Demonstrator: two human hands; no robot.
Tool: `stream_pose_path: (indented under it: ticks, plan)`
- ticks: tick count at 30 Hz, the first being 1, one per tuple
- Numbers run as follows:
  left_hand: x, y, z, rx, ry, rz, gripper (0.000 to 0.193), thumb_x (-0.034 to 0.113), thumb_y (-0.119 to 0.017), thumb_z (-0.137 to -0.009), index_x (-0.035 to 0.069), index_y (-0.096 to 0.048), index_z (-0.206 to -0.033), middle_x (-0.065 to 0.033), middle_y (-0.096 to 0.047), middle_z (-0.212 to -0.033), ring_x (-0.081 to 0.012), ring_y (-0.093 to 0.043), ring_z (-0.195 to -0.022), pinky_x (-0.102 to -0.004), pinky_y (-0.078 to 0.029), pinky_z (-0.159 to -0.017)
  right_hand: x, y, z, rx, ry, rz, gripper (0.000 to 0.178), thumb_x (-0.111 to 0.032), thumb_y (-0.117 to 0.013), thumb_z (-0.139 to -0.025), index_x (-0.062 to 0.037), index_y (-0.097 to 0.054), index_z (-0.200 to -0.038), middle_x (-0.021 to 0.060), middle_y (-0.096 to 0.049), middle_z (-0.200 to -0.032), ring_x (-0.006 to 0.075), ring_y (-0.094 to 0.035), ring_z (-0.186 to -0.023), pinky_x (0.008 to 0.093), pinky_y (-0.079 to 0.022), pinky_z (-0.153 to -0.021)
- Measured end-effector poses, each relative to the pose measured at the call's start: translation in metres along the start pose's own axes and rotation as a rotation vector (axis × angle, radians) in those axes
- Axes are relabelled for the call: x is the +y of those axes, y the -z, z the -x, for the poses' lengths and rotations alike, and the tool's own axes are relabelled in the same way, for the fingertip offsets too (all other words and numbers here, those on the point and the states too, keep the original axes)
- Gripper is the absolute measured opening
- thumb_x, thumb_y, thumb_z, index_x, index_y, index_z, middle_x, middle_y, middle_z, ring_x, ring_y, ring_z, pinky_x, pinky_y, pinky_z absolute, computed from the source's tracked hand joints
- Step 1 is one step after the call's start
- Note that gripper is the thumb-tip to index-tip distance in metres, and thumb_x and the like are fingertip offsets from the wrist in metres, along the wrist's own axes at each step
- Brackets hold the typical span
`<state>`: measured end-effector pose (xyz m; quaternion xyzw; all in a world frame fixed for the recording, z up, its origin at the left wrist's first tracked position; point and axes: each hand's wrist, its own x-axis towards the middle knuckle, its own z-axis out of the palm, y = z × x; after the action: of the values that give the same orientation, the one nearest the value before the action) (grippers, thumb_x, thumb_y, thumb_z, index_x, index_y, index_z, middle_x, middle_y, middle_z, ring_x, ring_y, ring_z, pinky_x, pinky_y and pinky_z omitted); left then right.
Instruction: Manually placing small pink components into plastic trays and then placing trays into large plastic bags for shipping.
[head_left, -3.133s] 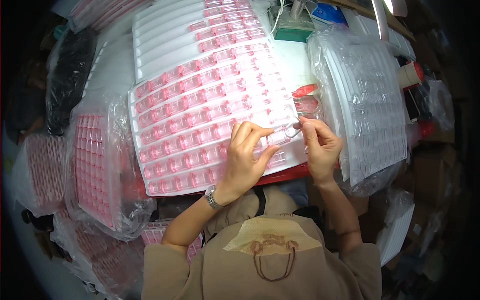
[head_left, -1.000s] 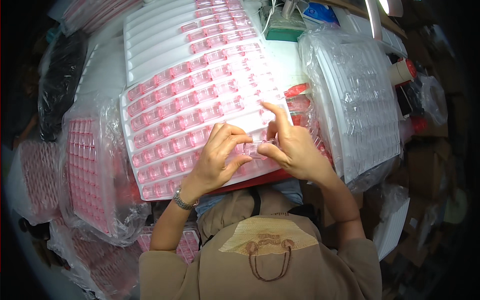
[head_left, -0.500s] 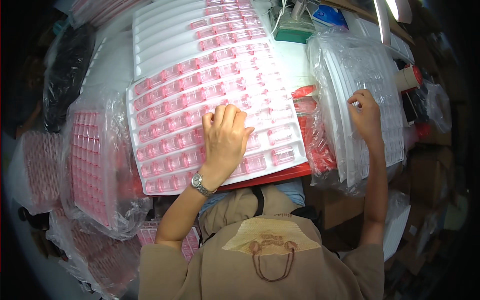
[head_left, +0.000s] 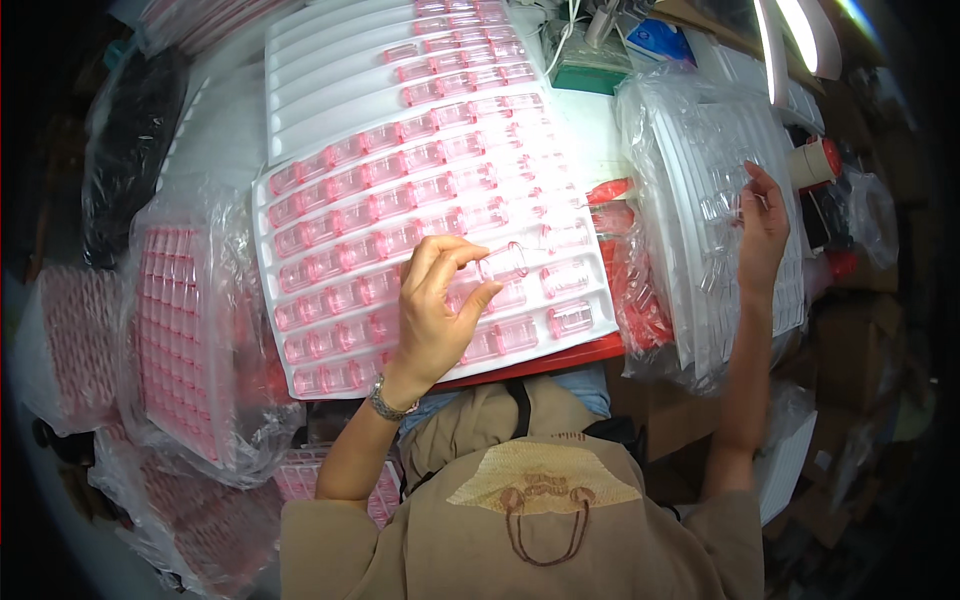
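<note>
My left hand (head_left: 440, 300), with a metal watch on its wrist, pinches a small clear pink-tinted jar (head_left: 503, 262) between thumb and fingertips, just above the white tray (head_left: 606, 322). Rows of similar pink jars (head_left: 395, 198) lie on their sides in the tray's grooves; the hand hides some of them. On the right, my right hand (head_left: 763, 225) hovers over a stack of trays with clear colourless pieces (head_left: 715, 215). Its fingers are slightly bent and apart, and I see nothing between them.
Behind the front tray lies another white tray (head_left: 325, 75), partly filled with pink jars. Plastic-wrapped trays of pink pieces (head_left: 180, 340) stand at the left. A green box (head_left: 590, 72) sits at the back, and lit lamp tubes (head_left: 800, 35) hang at the upper right.
My left hand has drawn back slightly toward the left and now shows a jar raised in its fingertips. My right hand has moved right and its fingers have opened.
</note>
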<state>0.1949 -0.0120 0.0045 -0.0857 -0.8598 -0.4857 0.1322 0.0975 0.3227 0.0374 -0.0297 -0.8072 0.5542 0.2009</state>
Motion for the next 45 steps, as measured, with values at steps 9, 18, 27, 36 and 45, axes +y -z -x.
stream_pose_path:
  ticks: [9,18,27,36,45]
  plan:
    - [0.015,0.011,0.007,-0.125,-0.161,0.151,0.034,0.006,-0.074,-0.069,0.0,-0.059,-0.099,-0.011,-0.054,-0.097,-0.0245,-0.057,-0.089,-0.0333,-0.048,-0.072,-0.085,-0.115,0.085,-0.978,0.109,-0.17,0.03,-0.007,-0.051,-0.089,0.0012,-0.048,-0.117,0.0197,-0.061,-0.1,0.0284,-0.064,-0.089,0.0329,-0.051,-0.071]
    - [-0.003,0.025,0.013,0.004,-0.028,0.018,0.03,0.012,-0.075,-0.07,0.001,-0.062,-0.095,-0.0087,-0.055,-0.092,-0.0214,-0.055,-0.086,-0.0322,-0.045,-0.074,-0.055,-0.137,0.068,-0.695,0.45,0.505,0.044,-0.028,-0.064,-0.08,-0.0029,-0.052,-0.115,0.0171,-0.057,-0.1,0.0313,-0.057,-0.088,0.0405,-0.044,-0.076]
    - [0.008,-0.017,-0.015,-0.124,-0.17,-0.441,0.03,0.017,-0.073,-0.07,0.002,-0.062,-0.093,-0.0067,-0.055,-0.093,-0.0217,-0.05,-0.094,-0.0349,-0.033,-0.082,-0.037,-0.108,0.075,-0.462,0.185,0.078,0.01,-0.002,-0.061,-0.079,0.0008,-0.059,-0.088,0.0077,-0.058,-0.08,0.0136,-0.055,-0.073,0.0252,-0.043,-0.063]
    - [0.013,-0.008,0.016,-0.193,-0.136,-0.523,0.041,0.02,-0.074,-0.067,0.002,-0.062,-0.103,-0.0041,-0.057,-0.099,-0.0225,-0.048,-0.096,-0.0356,-0.034,-0.08,-0.041,-0.079,0.087,-0.49,-0.376,-0.559,0.023,0.005,-0.059,-0.083,0.0051,-0.056,-0.106,0.0064,-0.06,-0.086,0.0091,-0.058,-0.082,0.0216,-0.049,-0.075]
    - [0.021,-0.031,0.024,-0.001,0.116,0.379,0.033,0.002,-0.074,-0.07,0.001,-0.056,-0.097,-0.0101,-0.059,-0.093,-0.0205,-0.057,-0.079,-0.0296,-0.047,-0.07,-0.055,-0.111,0.122,-0.339,-0.166,-0.505,0.014,0.002,-0.068,-0.076,0.0005,-0.066,-0.09,0.007,-0.066,-0.085,0.0118,-0.061,-0.077,0.0247,-0.049,-0.071]
